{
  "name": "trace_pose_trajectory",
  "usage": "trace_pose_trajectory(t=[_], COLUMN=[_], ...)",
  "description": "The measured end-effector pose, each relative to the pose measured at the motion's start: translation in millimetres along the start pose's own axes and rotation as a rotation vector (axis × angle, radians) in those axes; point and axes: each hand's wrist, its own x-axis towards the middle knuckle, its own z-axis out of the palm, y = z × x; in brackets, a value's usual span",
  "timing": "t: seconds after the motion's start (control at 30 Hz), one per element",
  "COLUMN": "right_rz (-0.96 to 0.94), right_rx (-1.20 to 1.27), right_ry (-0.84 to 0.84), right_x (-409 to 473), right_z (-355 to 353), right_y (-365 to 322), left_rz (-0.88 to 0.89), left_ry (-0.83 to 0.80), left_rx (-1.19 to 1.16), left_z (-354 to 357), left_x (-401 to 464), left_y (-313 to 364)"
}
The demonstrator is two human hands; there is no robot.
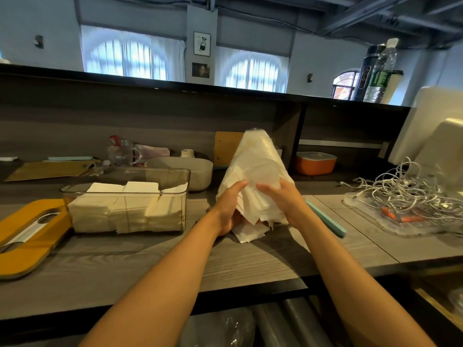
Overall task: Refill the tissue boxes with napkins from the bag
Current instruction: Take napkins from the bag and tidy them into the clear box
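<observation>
A clear plastic bag [258, 159] of white napkins stands tilted on the grey counter [150, 259], its open end toward me with napkins [250, 231] spilling out. My left hand [229, 209] grips the bag's lower left side. On the lower right side my right hand [283, 199] holds the bag and the napkins at its mouth. To the left stands a clear tissue box [125, 201], lid off, holding stacks of white napkins. Its yellow lid [22, 241] with a slot lies at the counter's left end.
A grey bowl [185, 169] and a glass jar [120, 152] sit behind the box. An orange container [314, 162] is in the shelf recess. A tangle of white cables [406, 194] fills a clear tray at right. A teal stick [328, 221] lies beside my right wrist.
</observation>
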Motion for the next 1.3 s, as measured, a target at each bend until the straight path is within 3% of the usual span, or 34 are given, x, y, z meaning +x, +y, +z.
trace_pose_trajectory(t=[0.27,0.53,0.67,0.8,0.87,1.0,1.3], right_rz=[-0.031,-0.15,-0.197,-0.172,-0.125,-0.042,-0.069], right_rx=[0.216,0.443,0.446,0.534,0.453,0.194,-0.101], right_ry=[0.086,0.315,0.235,-0.05,-0.086,0.002,-0.055], right_x=[2.1,-1.0,-5.7,-7.3,-3.8,5.8,5.6], right_z=[-4.8,-20.3,-24.0,-29.4,-24.9,-16.3,-13.2], right_y=[-0.1,-3.3,-9.0,-14.0,-14.0,-4.3,1.0], left_rz=[-0.047,-0.089,-0.098,-0.089,-0.083,-0.032,0.034], left_ry=[0.004,-0.003,-0.075,-0.086,-0.08,-0.044,0.076], left_rx=[-0.125,-0.125,-0.12,-0.149,-0.165,-0.169,-0.064], left_z=[0.7,0.3,0.8,-1.2,-1.5,0.0,2.9], left_x=[1.0,0.4,1.8,5.3,6.3,8.0,11.9], left_y=[-2.1,1.9,2.5,1.5,0.4,-2.5,-7.8])
